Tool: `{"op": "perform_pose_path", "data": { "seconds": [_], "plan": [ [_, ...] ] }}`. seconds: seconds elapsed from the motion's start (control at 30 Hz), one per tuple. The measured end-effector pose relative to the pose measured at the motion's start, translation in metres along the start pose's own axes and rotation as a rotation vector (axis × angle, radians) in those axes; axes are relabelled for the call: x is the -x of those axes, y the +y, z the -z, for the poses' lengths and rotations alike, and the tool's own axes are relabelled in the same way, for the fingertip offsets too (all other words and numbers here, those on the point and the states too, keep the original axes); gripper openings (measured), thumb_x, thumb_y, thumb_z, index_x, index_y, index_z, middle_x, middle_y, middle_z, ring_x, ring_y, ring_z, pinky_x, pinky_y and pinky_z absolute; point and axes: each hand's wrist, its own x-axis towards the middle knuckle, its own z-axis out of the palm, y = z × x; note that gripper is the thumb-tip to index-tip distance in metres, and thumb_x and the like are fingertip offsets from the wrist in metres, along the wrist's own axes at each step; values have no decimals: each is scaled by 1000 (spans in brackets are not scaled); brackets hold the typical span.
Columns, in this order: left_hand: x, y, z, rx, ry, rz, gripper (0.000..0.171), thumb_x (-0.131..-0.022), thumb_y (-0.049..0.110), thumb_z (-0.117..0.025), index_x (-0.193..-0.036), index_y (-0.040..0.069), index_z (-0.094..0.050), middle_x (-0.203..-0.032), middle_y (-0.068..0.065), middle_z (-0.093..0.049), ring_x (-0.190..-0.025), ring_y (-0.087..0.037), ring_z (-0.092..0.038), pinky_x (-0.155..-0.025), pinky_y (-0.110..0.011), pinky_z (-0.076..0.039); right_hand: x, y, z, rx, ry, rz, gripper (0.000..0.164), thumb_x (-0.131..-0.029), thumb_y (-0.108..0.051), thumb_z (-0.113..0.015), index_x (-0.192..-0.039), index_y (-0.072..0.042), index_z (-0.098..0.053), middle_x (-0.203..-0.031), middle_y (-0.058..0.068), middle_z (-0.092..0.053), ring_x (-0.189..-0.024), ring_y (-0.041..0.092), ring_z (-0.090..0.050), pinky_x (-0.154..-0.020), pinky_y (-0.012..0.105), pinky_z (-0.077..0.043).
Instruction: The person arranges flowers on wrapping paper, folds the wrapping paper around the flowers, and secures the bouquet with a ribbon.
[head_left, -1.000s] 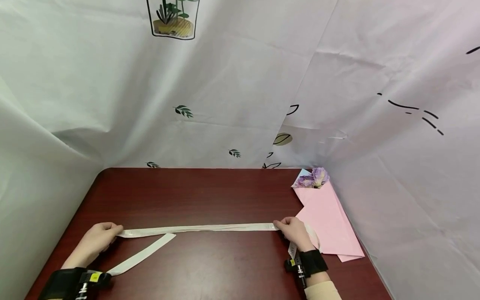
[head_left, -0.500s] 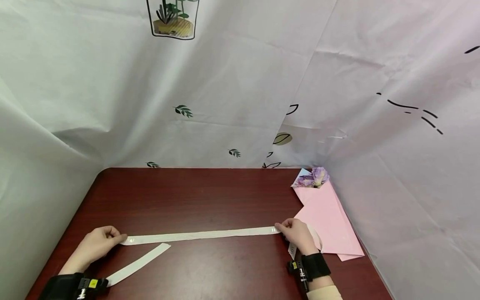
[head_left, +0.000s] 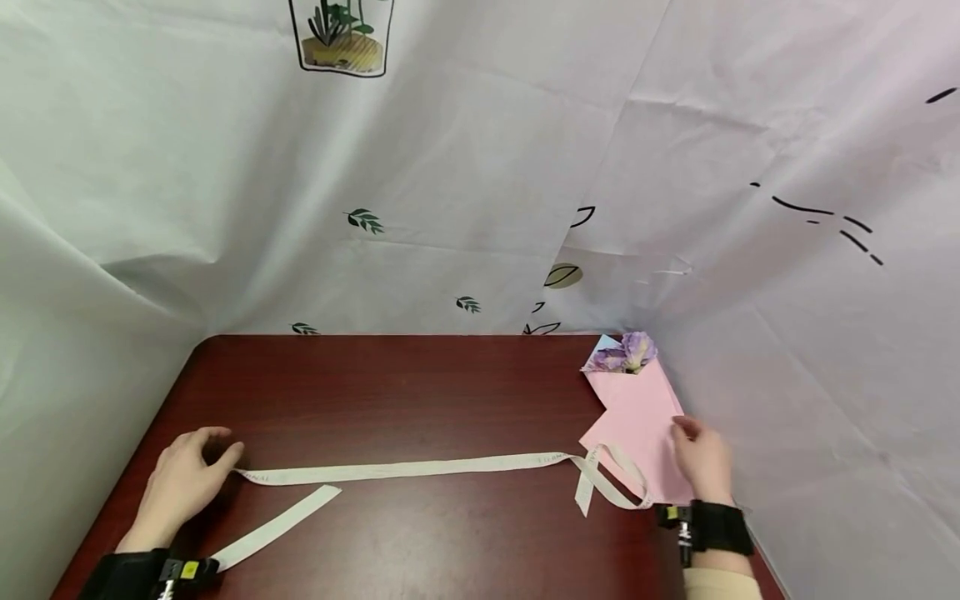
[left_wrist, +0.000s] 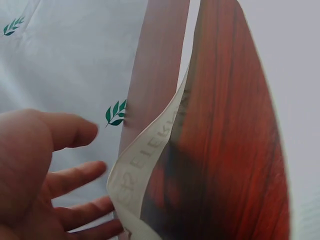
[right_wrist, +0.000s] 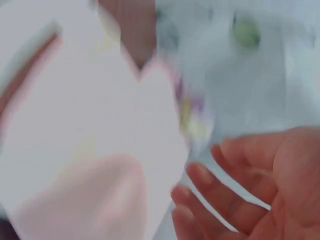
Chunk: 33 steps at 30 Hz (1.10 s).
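A cream-white ribbon with printed lettering stretches across the tabletop. Its right part loops over the lower left of a folded pink paper wrap, and a separate-looking length of it angles back under my left wrist. Beside the ribbon's left end is my left hand, thumb and fingers spread apart; the left wrist view has the ribbon curving past the fingertips. My right hand is at the right edge of the pink wrap, its fingers loosely bent with nothing between them. Purple flowers poke out of the wrap's top.
The dark red-brown wooden table meets a white cloth backdrop with leaf prints along its back and sides. Each wrist carries a black strap with a small camera.
My right hand has let go of the ribbon and moved right, to the edge of the pink wrap. My left thumb and fingers have parted from the ribbon's left end, and the ribbon lies slack.
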Motion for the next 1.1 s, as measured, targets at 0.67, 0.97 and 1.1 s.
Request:
{"op": "perform_pose_path", "data": {
  "seconds": [0.67,0.97,1.1],
  "plan": [
    [-2,19,-16,135,201,-95,42,-105,12,-62,-141,-8,-56,-142,-40,-49,-130,-62,-42,-100,-74,-32,-29,73,23,145,-329,-79,75,-98,-37,-71,-134,25,-48,-132,48,-53,-118,62,-55,-99,67,-49],
    [2,19,-16,135,210,-99,41,-105,13,-61,-140,-8,-57,-141,-41,-49,-128,-62,-43,-98,-73,-33,-35,83,23,89,-438,-133,85,-95,-44,-71,-130,31,-47,-128,52,-52,-118,63,-55,-100,65,-50],
    [3,19,-14,133,205,-89,42,-105,14,-61,-141,-7,-57,-142,-40,-49,-128,-62,-44,-97,-74,-34,-35,84,29,3,-512,-177,90,-100,-44,-65,-139,33,-37,-138,54,-45,-127,64,-51,-105,67,-47]
  ]
}}
